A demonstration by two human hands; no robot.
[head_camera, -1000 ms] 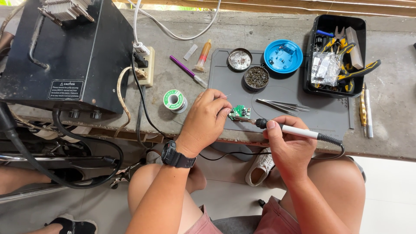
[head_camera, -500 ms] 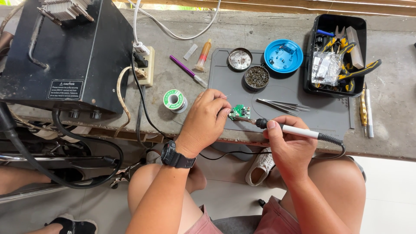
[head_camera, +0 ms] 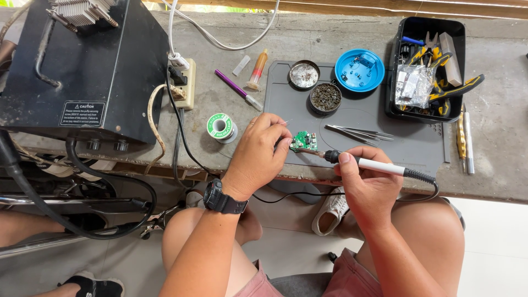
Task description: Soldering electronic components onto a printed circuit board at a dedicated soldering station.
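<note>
As we looked down at the grey work mat [head_camera: 363,140] in the middle of the frame, our left hand [head_camera: 258,157] had its fingers curled down onto the small green circuit board [head_camera: 304,141], pinching a thin strand of solder wire [head_camera: 284,123] above it. Our right hand [head_camera: 367,184] had its fingers closed around the white soldering iron [head_camera: 379,166], whose tip touched the board's right edge. Just left of the mat stood a solder spool [head_camera: 221,127] with a round green label. On the black box [head_camera: 104,71] at the upper left we saw a small black rectangular warning label [head_camera: 82,113] with white print. At the upper right, a black tray [head_camera: 459,33] held a crinkled clear plastic packet [head_camera: 411,85] among yellow-handled pliers [head_camera: 448,91]. Tweezers [head_camera: 357,132] lay on the mat, right of the board.
</note>
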